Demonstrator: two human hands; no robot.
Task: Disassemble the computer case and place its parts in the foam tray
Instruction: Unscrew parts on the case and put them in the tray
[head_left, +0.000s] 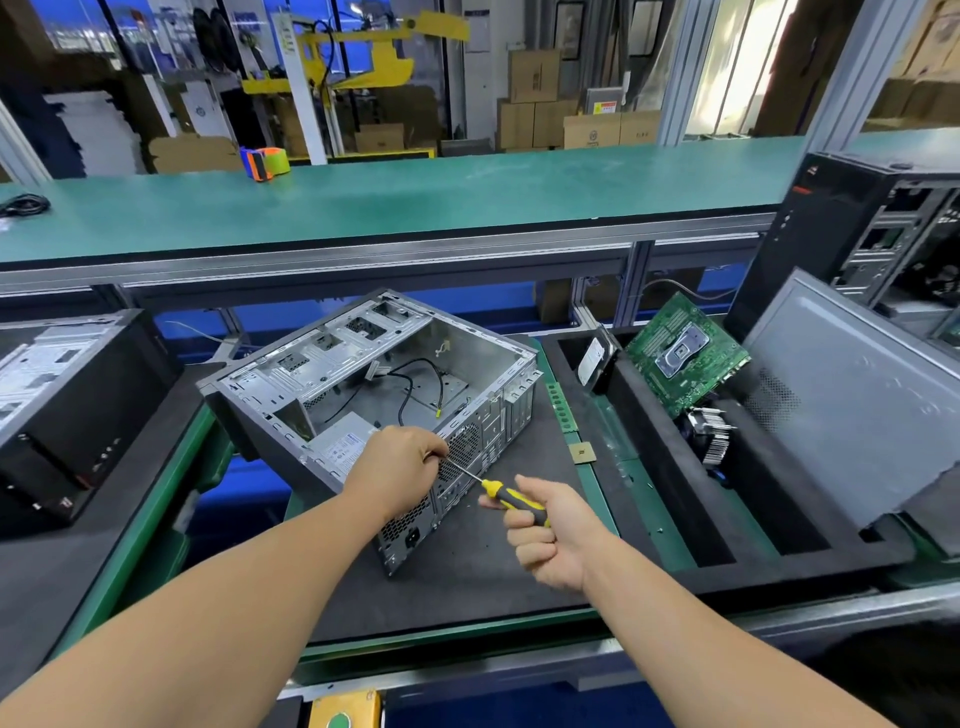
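Step in hand: judged to be unscrewing the grey boxed power supply (340, 447) from the rear panel of the open silver metal computer case (374, 384)
Right hand: the right hand (545, 530) has its fingers curled round the yellow-and-black handle of the screwdriver (511, 499), shaft aimed up-left at the rear panel
Left hand: the left hand (402, 457) pinches the thin metal shaft close to its tip, right against the perforated rear grille
Case position: lying on its side on the dark mat, open face up, directly ahead of both hands; the left hand touches its rear corner, the right hand is just beside it
Foam tray: the black foam tray (649, 415) sits to the right of the case and already holds a green motherboard (685, 353), a finned heatsink (709, 436) and a hard drive (597, 361)
Next move: likely needs the tip seated squarely in a screw head; the screw itself is too small to make out
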